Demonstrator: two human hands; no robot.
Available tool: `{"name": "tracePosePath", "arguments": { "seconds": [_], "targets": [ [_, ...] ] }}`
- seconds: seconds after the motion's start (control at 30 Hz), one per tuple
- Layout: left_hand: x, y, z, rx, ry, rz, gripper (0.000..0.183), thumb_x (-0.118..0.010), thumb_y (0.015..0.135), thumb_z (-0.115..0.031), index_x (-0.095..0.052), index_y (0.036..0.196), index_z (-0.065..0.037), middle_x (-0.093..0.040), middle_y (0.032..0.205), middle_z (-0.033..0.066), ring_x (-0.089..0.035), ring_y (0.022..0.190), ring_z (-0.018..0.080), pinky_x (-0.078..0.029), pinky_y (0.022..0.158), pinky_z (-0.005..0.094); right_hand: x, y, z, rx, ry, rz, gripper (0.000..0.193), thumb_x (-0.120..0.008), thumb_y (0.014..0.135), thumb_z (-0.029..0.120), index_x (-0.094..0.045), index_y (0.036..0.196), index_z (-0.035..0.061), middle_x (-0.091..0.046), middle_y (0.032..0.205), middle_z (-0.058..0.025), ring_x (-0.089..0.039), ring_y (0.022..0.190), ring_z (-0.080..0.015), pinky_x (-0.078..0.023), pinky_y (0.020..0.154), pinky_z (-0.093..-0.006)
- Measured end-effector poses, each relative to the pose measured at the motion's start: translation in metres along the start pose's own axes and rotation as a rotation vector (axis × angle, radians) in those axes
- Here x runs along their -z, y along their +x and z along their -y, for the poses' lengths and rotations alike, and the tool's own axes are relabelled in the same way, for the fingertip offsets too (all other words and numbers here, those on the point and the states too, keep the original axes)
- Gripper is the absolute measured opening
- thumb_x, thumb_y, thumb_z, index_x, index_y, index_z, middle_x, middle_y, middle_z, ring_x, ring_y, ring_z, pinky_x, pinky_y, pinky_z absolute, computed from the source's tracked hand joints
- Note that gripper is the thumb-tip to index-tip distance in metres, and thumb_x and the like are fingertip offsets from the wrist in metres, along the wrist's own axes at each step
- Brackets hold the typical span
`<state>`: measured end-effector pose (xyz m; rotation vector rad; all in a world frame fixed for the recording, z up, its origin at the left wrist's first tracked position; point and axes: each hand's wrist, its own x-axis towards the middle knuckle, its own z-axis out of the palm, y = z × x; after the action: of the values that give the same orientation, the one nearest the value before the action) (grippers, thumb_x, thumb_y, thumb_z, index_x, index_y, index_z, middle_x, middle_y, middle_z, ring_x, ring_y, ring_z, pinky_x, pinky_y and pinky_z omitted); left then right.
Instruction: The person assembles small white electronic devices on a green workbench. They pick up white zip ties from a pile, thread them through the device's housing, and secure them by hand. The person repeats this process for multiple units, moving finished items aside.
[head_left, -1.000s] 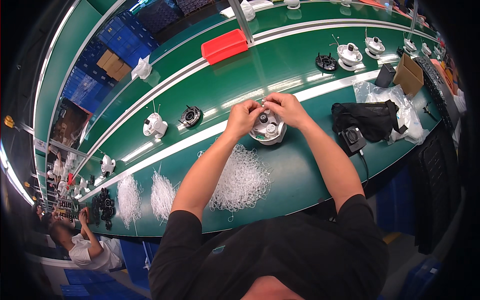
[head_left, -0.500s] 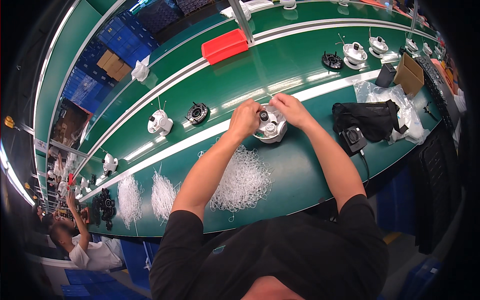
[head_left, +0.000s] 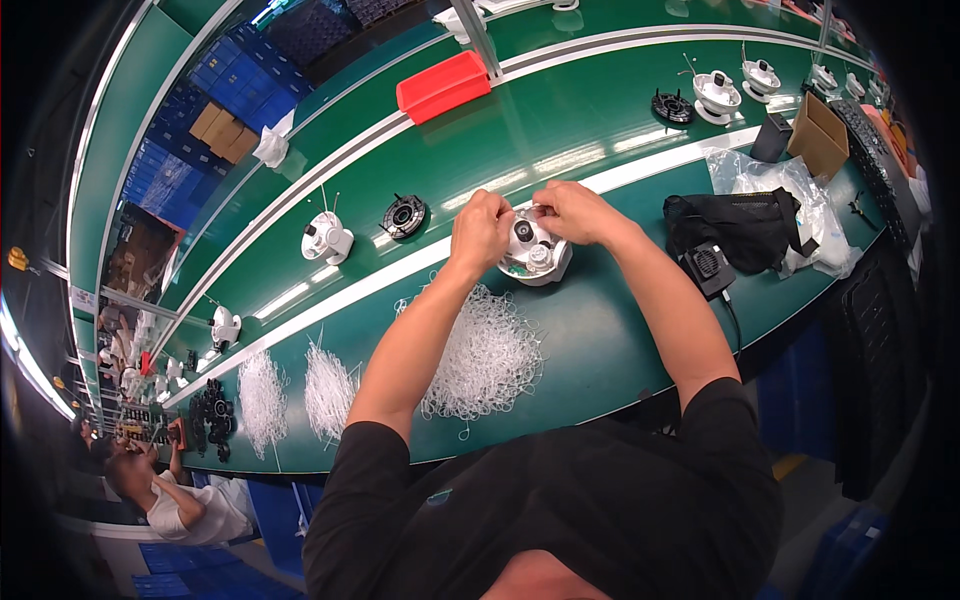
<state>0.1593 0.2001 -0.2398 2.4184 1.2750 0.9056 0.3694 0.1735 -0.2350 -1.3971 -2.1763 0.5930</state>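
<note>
1. A heap of white plastic ties (head_left: 487,355) lies nearest the person on the green bench (head_left: 620,330), just short of the hands.
2. The white dome camera unit (head_left: 535,255) sits on the bench directly between the hands, its lens facing up.
3. The left hand (head_left: 480,232) is clenched against the unit's left side; the right hand (head_left: 570,212) pinches something small and pale over its top. Both are equally near.
4. Beyond, another white camera (head_left: 326,238) stands on the belt.

White device (head_left: 537,255), green table (head_left: 620,320)
</note>
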Motion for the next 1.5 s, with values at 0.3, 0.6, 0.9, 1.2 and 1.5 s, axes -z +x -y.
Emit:
{"name": "tracePosePath", "arguments": {
  "seconds": [0.3,0.6,0.9,1.2,1.5],
  "targets": [
    [0.026,-0.003,0.022,0.481,-0.377,0.457,0.038,-0.062,0.096,-0.028,-0.061,0.111,0.007,-0.068,0.093,0.0139,-0.068,0.071,0.0189,-0.055,0.057,0.0332,-0.048,-0.022,-0.054,-0.456,0.822,-0.599,0.039,-0.056,0.099,0.038,-0.064,0.107,0.0008,-0.064,0.091,-0.0068,-0.060,0.083,-0.0145,-0.051,0.073,-0.0307],
    [-0.003,0.047,0.037,0.766,-0.888,0.207,0.030,-0.051,0.100,-0.015,-0.051,0.115,0.010,-0.064,0.105,0.0215,-0.069,0.082,0.0293,-0.063,0.071,0.0343,-0.060,-0.022,-0.058,-0.352,0.739,-0.711,0.034,-0.059,0.098,0.032,-0.058,0.116,0.0027,-0.063,0.078,-0.0060,-0.061,0.071,-0.0144,-0.052,0.067,-0.0301],
    [-0.045,0.089,0.065,0.904,-1.239,-0.150,0.042,-0.054,0.102,-0.019,-0.040,0.126,0.013,-0.047,0.129,0.0301,-0.063,0.106,0.0378,-0.063,0.082,0.0396,-0.063,-0.019,-0.064,-0.313,0.734,-0.658,0.026,-0.064,0.094,0.018,-0.060,0.113,0.0018,-0.062,0.072,-0.0032,-0.059,0.068,-0.0107,-0.048,0.064,-0.0266],
    [0.028,-0.032,0.010,0.235,0.021,0.724,0.027,-0.082,0.076,-0.025,-0.066,0.086,-0.005,-0.070,0.081,0.0105,-0.067,0.076,0.0256,-0.052,0.068,0.0375,-0.066,-0.018,-0.064,-0.314,0.646,-0.648,0.026,-0.065,0.092,0.020,-0.063,0.110,0.0022,-0.063,0.074,-0.0038,-0.060,0.067,-0.0116,-0.049,0.066,-0.0289],
    [0.024,-0.059,-0.011,0.265,0.053,0.682,0.019,-0.074,0.080,-0.012,-0.067,0.095,-0.004,-0.071,0.087,0.0131,-0.069,0.086,0.0305,-0.053,0.075,0.0403,-0.064,-0.021,-0.056,-0.295,0.531,-0.559,0.024,-0.065,0.093,0.022,-0.065,0.108,0.0028,-0.065,0.075,-0.0041,-0.061,0.067,-0.0132,-0.049,0.067,-0.0289]
  ]
}}
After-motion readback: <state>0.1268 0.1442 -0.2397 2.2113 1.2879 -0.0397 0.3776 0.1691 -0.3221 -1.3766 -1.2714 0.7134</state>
